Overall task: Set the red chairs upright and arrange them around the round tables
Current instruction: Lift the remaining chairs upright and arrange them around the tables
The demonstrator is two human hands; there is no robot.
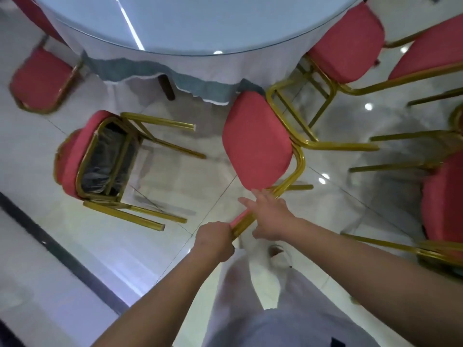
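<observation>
- Directly below the camera, a red padded chair with a gold metal frame (258,141) stands upright on the glossy pale tiled floor (82,236). The front of its seat reaches the hanging cloth of the round table with a glass top and white cloth (200,26).
- The left hand (215,240) is clenched around the top edge of this chair's backrest, fingers curled over the red padding and gold tube.
- The right hand (269,216) lies just beside it on the same backrest rail. Its fingers are stretched out nearly straight along the gold tube, resting rather than gripping.
- To the left, an overturned red chair (75,156) lies on its side, its dark underside lining showing and its gold legs pointing right, apart from the held chair.
- A third red chair (40,78), blurred, stands at the table's left edge.
- Two more red chairs (348,43) crowd the table's right side, their gold legs crossing the held chair's frame.
- Another red seat (443,204) shows at the right border; whether it stands or lies cannot be told.
- Pale trousers (250,309) show between the forearms.
</observation>
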